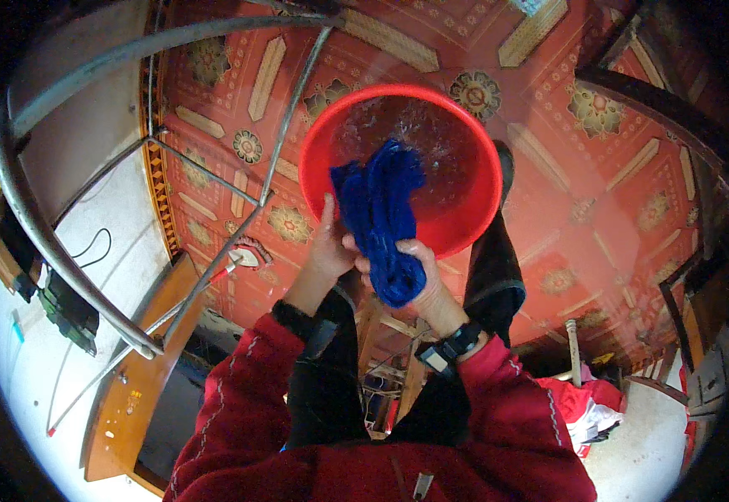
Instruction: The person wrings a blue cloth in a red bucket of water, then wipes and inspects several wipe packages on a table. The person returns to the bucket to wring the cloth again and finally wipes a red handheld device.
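A bunched, dark blue cloth (380,216), which looks wet, is held over the near part of a red plastic basin (474,235). Water with some pale froth shows in the basin's bottom. My right hand (424,267) grips the lower, folded end of the cloth, its thumb across the top. At the cloth's left side, my left hand (331,248) cups it with the thumb raised; most of its fingers are hidden behind the cloth. The basin stands in front of my knees, and a black watch-like band (452,351) is on my right wrist.
Metal tubing (295,106) of a frame rises close on the left, above an orange-brown wooden board (129,389). A red-handled brush or mop (235,260) lies near it. Dark furniture (659,94) edges the right. Red and white fabric (584,401) lies behind right.
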{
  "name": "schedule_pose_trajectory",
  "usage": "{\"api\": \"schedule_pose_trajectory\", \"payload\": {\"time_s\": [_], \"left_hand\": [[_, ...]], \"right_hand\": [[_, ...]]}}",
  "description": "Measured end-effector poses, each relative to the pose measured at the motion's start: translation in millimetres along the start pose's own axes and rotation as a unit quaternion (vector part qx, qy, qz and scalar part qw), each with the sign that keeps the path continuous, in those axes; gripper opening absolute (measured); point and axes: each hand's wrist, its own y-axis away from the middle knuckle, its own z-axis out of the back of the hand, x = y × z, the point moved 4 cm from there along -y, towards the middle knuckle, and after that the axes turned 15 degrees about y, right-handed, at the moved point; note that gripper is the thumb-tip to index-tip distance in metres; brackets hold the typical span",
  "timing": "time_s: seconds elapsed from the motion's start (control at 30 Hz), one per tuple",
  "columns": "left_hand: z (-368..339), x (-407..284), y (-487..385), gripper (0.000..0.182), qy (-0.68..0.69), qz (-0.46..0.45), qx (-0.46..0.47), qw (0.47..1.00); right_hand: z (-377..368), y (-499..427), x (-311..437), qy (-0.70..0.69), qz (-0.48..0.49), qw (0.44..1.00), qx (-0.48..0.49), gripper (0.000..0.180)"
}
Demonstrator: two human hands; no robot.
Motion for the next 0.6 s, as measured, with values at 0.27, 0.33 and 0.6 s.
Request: {"api": "schedule_pose_trajectory", "payload": {"time_s": [0.27, 0.33, 0.6], "left_hand": [[-19, -18, -47, 0.052, -0.140, -0.101, -0.100, 0.980], [-16, -29, -52, 0.056, -0.223, -0.183, -0.097, 0.953], [-53, 3, -42, 0.027, -0.788, -0.063, -0.230, 0.568]], "right_hand": [[18, -3, 0, 0.058, -0.020, 0.980, -0.188, 0.057], [28, -5, 7, 0.199, -0.012, 0.950, -0.241, 0.054], [10, -4, 12, 0.818, 0.095, 0.510, -0.249, 0.093]]}}
